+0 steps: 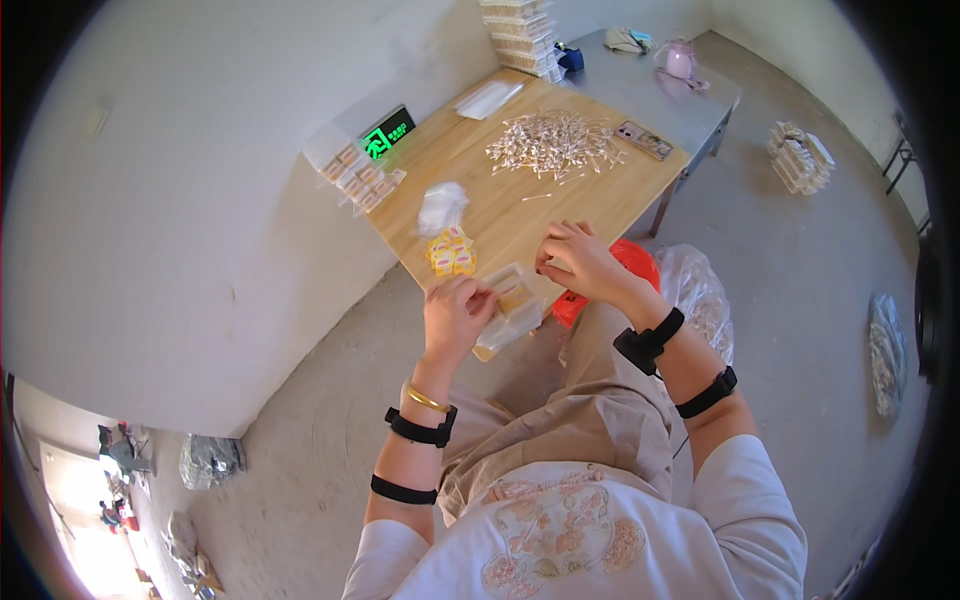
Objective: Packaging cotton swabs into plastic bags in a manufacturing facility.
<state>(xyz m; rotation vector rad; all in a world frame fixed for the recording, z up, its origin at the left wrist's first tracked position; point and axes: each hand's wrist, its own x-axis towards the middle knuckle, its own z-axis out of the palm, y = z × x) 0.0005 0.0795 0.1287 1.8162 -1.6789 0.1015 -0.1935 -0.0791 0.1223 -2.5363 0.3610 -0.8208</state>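
A clear plastic box (518, 322) with a yellow card (513, 297) in it lies at the near corner of the wooden table. My left hand (459, 312) is closed, with its fingertips at the box's left edge. To the right, my right hand (580, 262) hovers above the table edge, fingers curled together; whatever they may hold is hidden. Beyond my left hand lies a small pile of yellow cards (452, 252). A stack of clear plastic bags or sheets (442, 208) sits just past them. Farther off, a big heap of cotton swabs (553, 142) covers part of the table (478, 160).
Filled boxes (357, 178) are stacked at the table's left edge, by a green lit sign (388, 132). A tall box stack (522, 38) stands at the back. A phone (643, 140) lies far right. Red and clear bags (697, 292) sit beside my leg.
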